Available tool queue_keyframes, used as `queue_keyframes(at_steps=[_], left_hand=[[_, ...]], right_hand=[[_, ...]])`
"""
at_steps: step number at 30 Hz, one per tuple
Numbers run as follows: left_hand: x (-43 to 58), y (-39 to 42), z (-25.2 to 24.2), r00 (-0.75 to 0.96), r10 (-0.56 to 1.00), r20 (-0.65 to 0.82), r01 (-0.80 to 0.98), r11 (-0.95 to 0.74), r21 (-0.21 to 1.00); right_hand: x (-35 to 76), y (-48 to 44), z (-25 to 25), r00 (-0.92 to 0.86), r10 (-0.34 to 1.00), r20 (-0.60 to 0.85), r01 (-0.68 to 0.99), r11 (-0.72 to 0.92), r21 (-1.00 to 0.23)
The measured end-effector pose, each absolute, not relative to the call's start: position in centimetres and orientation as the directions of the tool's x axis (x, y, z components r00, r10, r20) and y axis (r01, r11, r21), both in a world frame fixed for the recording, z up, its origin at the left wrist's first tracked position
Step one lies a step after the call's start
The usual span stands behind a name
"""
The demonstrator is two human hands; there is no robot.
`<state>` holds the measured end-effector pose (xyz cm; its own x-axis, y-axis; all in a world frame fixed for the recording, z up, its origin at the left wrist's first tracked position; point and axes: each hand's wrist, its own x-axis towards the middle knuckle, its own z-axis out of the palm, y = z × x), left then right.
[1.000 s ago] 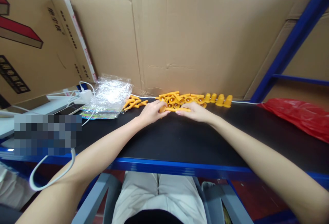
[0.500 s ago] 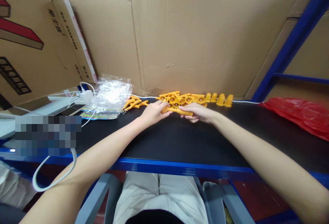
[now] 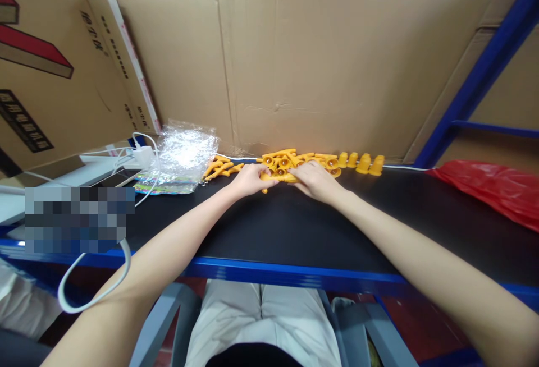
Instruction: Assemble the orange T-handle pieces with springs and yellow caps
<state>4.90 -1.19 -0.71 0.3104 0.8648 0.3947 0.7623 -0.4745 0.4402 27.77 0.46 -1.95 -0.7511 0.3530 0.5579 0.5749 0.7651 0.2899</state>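
My left hand (image 3: pixel 251 180) is closed around the left end of a long yellow plastic piece (image 3: pixel 285 178). On the other end, my right hand (image 3: pixel 316 180) has its fingers closed, with the back of the hand covering part of the piece. Just behind both hands lies a pile of yellow plastic parts with round, bell-like open ends (image 3: pixel 269 161). Thin branched yellow pieces (image 3: pixel 219 167) are heaped to the left of my left hand. Several yellow cup-shaped parts (image 3: pixel 363 163) stand in a row to the right.
A clear plastic bag (image 3: pixel 184 154) and a white charger with cables (image 3: pixel 144 156) are at the left. A red plastic bag (image 3: pixel 492 190) lies far right. Cardboard (image 3: pixel 328 64) walls the back of the black tabletop (image 3: pixel 269 226), whose front edge is blue.
My right hand has turned over, its back now facing up over the yellow piece. My left hand has shifted slightly left, still gripping it.
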Motion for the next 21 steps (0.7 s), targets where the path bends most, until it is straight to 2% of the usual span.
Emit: queue_keyframes(at_steps=[3,6,11,15,21], left_hand=[[5.1,-1.3,-0.7,0.326,0.852,0.41,0.765,-0.493,0.415],[5.2,-1.4,-0.8,0.338,0.832,0.44,0.772,-0.513,0.375],[5.2,-1.1,-1.3,0.365,0.769,0.525,0.781,-0.56,0.277],[5.1,-0.8,-1.8,0.434,0.662,0.611,0.756,-0.636,0.153],[5.3,-1.2,-1.9,0.47,0.63,0.618,0.762,-0.643,0.076]], right_hand=[[27.6,0.4,-1.8,-0.773,0.329,0.543,0.543,0.785,0.299],[27.8,0.2,-1.7,-0.768,0.348,0.537,0.529,0.818,0.225],[27.9,-0.2,-1.3,-0.717,0.474,0.512,0.557,0.831,0.011],[27.7,-0.9,-0.7,-0.661,0.63,0.408,0.614,0.766,-0.189],[27.8,-1.3,0.1,-0.631,0.721,0.287,0.622,0.691,-0.368]])
